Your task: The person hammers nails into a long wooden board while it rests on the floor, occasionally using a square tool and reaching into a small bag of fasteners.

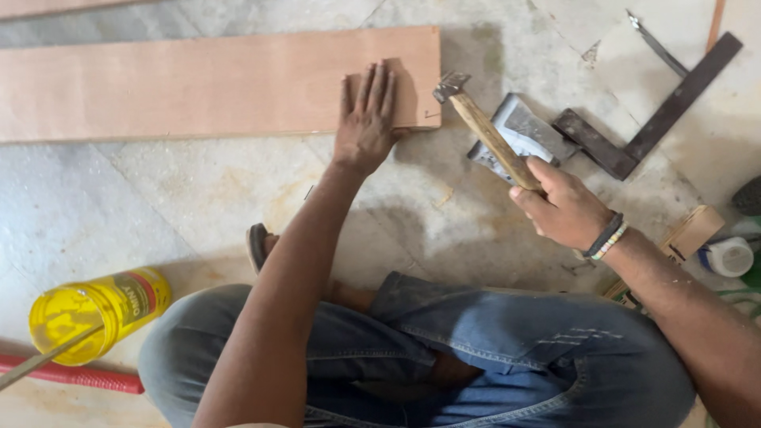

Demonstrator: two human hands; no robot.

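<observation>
My left hand [367,117] lies flat, fingers spread, on the right end of a long light-brown wooden board [198,83] that rests on the stone floor. A hammer [485,133] with a wooden handle and metal claw head is gripped in my right hand [564,208]; its head hangs just right of the board's end, above the floor. I sit cross-legged in blue jeans [476,349] below the board.
A dark metal try square [650,127] and a grey plastic-wrapped packet [523,135] lie right of the hammer. A yellow can [95,313] with a stick in it stands at lower left beside a red tube [75,375]. A small wood block [692,232] and white container [728,255] sit at right.
</observation>
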